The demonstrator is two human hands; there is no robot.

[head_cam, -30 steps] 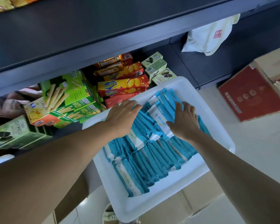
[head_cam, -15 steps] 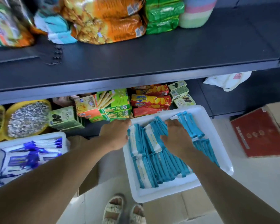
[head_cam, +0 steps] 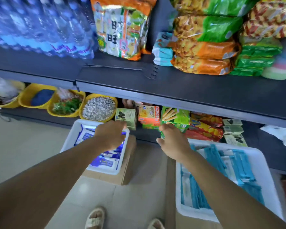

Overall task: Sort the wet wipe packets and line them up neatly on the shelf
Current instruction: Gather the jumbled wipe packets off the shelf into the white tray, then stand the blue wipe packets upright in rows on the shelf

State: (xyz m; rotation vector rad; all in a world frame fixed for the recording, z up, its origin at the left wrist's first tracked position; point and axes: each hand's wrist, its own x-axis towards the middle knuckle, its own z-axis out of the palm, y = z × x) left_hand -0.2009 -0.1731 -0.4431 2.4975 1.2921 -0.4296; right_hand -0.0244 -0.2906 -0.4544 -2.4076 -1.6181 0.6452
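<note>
The teal wet wipe packets (head_cam: 221, 164) lay in a white tray (head_cam: 269, 184) below and to the right of my right hand (head_cam: 172, 142), which hung empty with loose fingers. My left hand (head_cam: 111, 134) hovered over a second white tray (head_cam: 68, 138) of blue-and-white packets (head_cam: 106, 160); blur hid its grip. Biscuit boxes (head_cam: 149, 115) stood just beyond both hands.

Matt dark shelf (head_cam: 180, 90), glossy plastic (crinkly) snack bags (head_cam: 203, 63), smooth white tray (head_cam: 264, 164)
</note>
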